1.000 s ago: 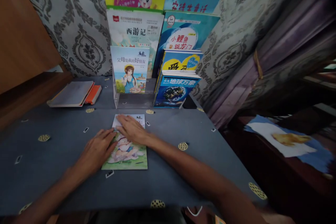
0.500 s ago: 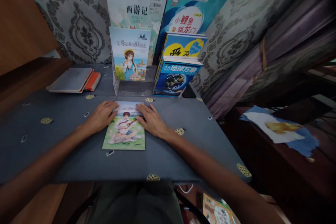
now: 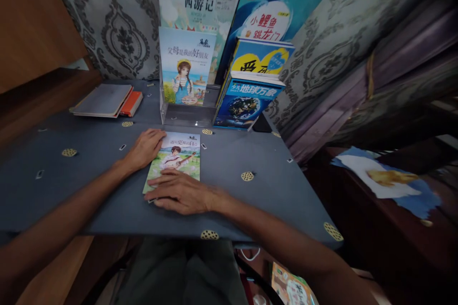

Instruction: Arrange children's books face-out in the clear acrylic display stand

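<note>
A thin paperback book [image 3: 181, 153] lies face up on the cloth-covered table, its cover showing a figure with a guitar in a green meadow. My left hand [image 3: 145, 150] rests at the book's upper left edge, fingers stretched out and touching it. Across the lower part of the cover lies my right hand [image 3: 182, 193], palm down with its fingers extended to the left. It hides the bottom of the cover. Behind the book, a clear acrylic rack [image 3: 193, 116] holds several upright children's books, among them a seaside-cover book [image 3: 186, 69] and a blue globe-cover book [image 3: 246, 102].
A grey notebook [image 3: 103, 100] and an orange book [image 3: 131, 103] lie at the table's back left. A dark flat object [image 3: 262, 123] sits beside the rack. Patterned curtains [image 3: 125, 33] hang behind. Below the table's right front is another book [image 3: 289, 286].
My right hand has moved from the book's upper right edge down onto its lower part, uncovering the title. My left hand stays at the left edge. The view has shifted slightly.
</note>
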A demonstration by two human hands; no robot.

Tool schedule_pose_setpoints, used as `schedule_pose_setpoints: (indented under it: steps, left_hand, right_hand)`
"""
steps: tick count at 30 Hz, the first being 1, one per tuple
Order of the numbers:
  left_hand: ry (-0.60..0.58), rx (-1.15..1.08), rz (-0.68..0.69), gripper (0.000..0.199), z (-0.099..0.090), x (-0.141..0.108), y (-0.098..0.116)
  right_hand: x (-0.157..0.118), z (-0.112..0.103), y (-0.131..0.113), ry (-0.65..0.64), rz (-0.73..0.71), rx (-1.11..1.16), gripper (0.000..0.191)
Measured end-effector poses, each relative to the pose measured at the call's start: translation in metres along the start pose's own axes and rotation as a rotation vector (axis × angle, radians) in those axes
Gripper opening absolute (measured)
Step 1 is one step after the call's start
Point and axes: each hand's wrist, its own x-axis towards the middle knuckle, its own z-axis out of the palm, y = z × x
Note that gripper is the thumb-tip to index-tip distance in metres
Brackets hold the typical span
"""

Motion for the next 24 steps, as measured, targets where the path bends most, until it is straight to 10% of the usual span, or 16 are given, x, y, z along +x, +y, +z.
schedule_pose_setpoints:
  steps: [11, 17, 24]
  left_hand:
    - [0.012, 0.006, 0.028, 0.031, -0.004, 0.003, 0.004]
    - [0.016, 0.026, 0.042, 0.032, -0.001, 0.004, 0.002]
    - [-0.154, 0.025, 0.142, 0.041, -0.006, 0.003, 0.01]
  right_hand:
    - [-0.021, -0.025, 0.054, 0.321, 0.313, 0.767, 0.042]
    - [-0.026, -0.032, 0.095, 0.661, 0.447, 0.427, 0.025]
    - [-0.031, -0.034, 0.11, 0.682, 0.565, 0.08, 0.036]
